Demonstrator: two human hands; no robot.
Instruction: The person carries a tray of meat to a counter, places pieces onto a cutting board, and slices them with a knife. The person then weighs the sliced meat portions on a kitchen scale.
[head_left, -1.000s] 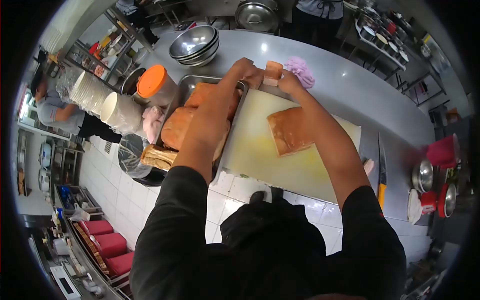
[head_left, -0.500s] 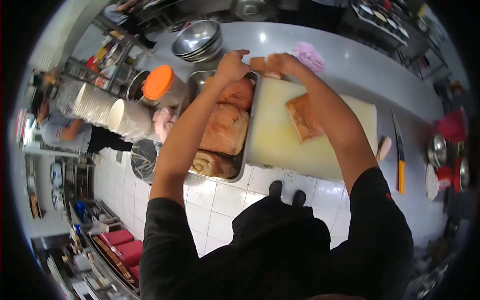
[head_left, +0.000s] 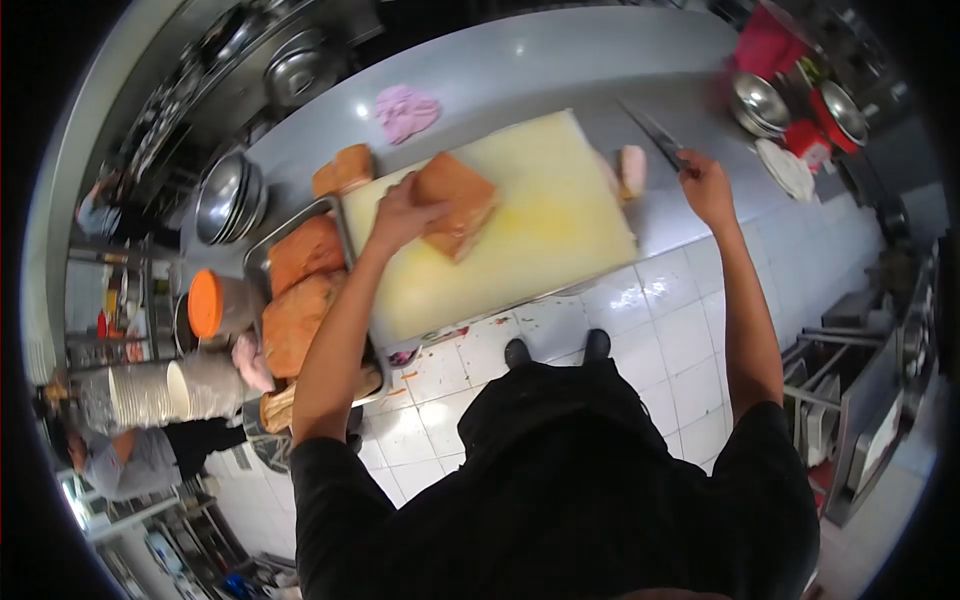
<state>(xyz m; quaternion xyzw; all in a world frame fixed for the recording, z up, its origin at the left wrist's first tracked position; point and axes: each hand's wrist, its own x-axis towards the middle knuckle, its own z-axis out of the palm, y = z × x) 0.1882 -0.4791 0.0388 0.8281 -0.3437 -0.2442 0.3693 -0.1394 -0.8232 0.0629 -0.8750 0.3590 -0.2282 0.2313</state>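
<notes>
My left hand (head_left: 402, 215) rests on the left edge of a browned slab of meat (head_left: 457, 200), thumb and fingers spread on it. The slab lies on the yellowish-white cutting board (head_left: 540, 240). At the right, my right hand (head_left: 706, 187) is closed on the handle of a long knife (head_left: 652, 130), its blade pointing up and left over the steel counter. Smaller cut pieces (head_left: 343, 171) sit beyond the board's far left corner. More large pieces of meat (head_left: 300, 318) fill a metal tray (head_left: 349, 240) left of the board, partly hidden by my left forearm.
A pink cloth (head_left: 406, 112) lies behind the board. Steel bowls (head_left: 225, 200), an orange-lidded container (head_left: 206, 303) and wrapped paper cups (head_left: 150, 393) stand left. Another person (head_left: 130, 463) is at lower left. A pale piece (head_left: 632, 171), more bowls (head_left: 757, 103) and a white cloth (head_left: 784, 170) are right.
The view has turned right. My left hand has moved from beside the small pieces onto the slab. My right hand has let go of the small pieces and taken hold of the knife.
</notes>
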